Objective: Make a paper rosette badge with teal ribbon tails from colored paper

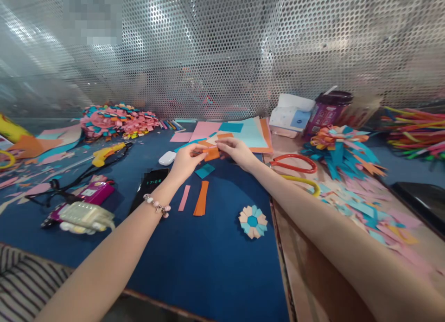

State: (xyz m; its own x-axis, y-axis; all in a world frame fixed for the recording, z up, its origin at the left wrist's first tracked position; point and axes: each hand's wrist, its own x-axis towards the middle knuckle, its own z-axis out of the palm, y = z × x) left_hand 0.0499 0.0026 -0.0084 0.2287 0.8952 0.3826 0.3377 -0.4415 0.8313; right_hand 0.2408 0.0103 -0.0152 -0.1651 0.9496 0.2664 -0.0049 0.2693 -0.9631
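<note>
Orange paper piece (211, 154): small, flat, matte, roughly rectangular, held just above the far middle of the blue table (208, 266). Left hand (187, 158) pinches its left side, fingertips closed on it. Right hand (237, 152) is at its right end, fingers bent; can't tell if they grip. Teal paper piece (205, 170) lies just nearer. Phone (148, 188) left of that, screen reads 17:05. Purple cup (328, 112) at far right carries pale print, too small to read. White pack (291, 114) beside it has a blue label, text illegible.
</note>
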